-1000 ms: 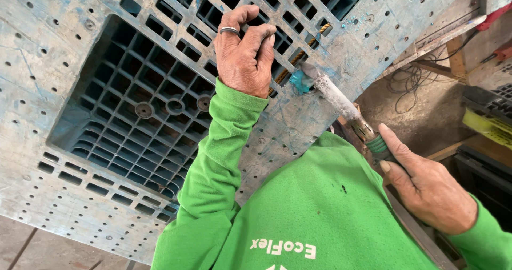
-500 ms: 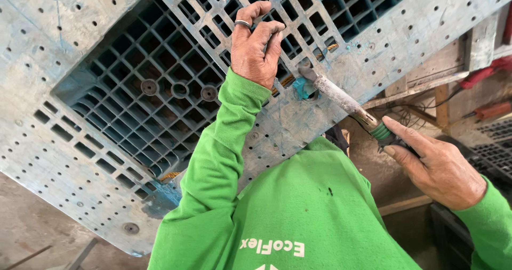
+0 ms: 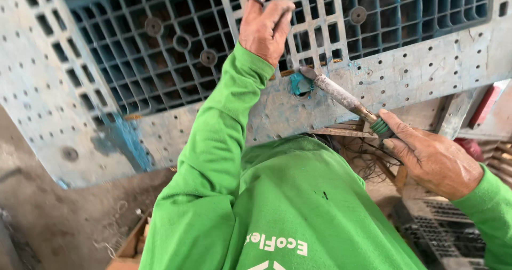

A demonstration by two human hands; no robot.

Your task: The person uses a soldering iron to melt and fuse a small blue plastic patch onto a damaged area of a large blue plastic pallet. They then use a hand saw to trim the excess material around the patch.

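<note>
At upper centre, the left hand (image 3: pixel 265 27) clutches the grey pallet (image 3: pixel 405 83) grid while the right hand (image 3: pixel 434 160) grips a tool (image 3: pixel 341 95), tip at a half-melted blue patch (image 3: pixel 300 84).

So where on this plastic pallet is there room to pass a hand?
Free: the pallet panel left of the left hand. Crowded: between that hand and the right hand, where the tool tip meets the pallet.
</note>
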